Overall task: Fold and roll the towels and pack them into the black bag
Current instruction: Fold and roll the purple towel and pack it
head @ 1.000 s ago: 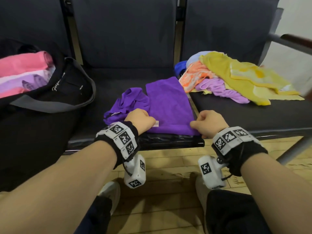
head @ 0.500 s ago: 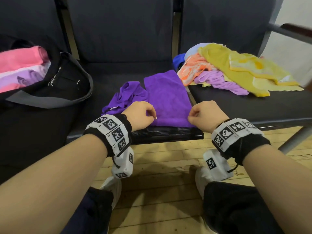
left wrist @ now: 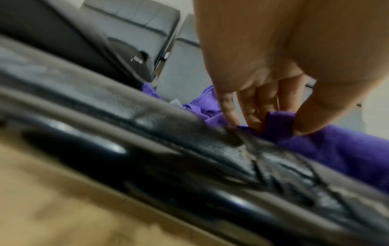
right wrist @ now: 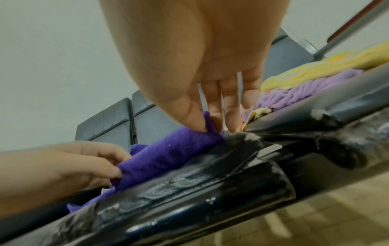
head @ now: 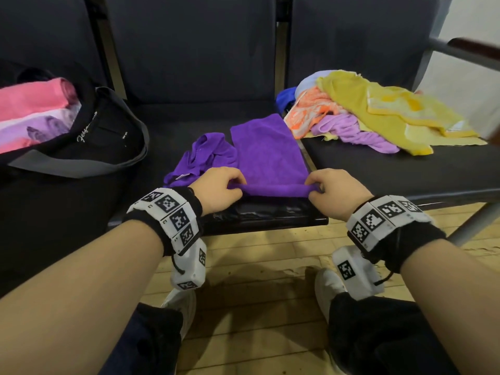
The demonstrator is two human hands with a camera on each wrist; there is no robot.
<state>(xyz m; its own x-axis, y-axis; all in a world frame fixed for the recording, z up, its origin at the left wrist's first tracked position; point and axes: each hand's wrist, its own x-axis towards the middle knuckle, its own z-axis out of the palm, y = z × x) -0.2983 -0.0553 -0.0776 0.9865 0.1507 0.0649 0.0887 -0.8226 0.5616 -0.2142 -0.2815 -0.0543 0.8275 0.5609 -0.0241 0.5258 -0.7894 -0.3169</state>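
To my left the black bag (head: 81, 142) sits on the seat with its mouth open, and rolled pink and lilac towels (head: 35, 109) already lie inside it. On the next seat to my right is a loose pile of towels (head: 378, 115), yellow, orange, lilac and blue, well apart from my hands. The worn front edge of the seat (head: 265, 215) runs just below my knuckles, and beyond it is the wooden floor (head: 257, 272) with my white shoes.

The purple towel (head: 267, 155) lies folded into a long strip on the middle seat, running away from me, with a crumpled part (head: 200, 155) bunched at its left side. Its near end is turned up into a small roll that spans the space between my two hands.

My left hand (head: 219, 188) has its grip closed on the left end of that roll, thumb (left wrist: 311, 116) under and fingers (left wrist: 250, 106) over the cloth. My right hand (head: 335, 193) pinches the right end the same way, thumb (right wrist: 189, 113) pressing the fold against the fingertips (right wrist: 231, 116), right at the gap between the two seats.
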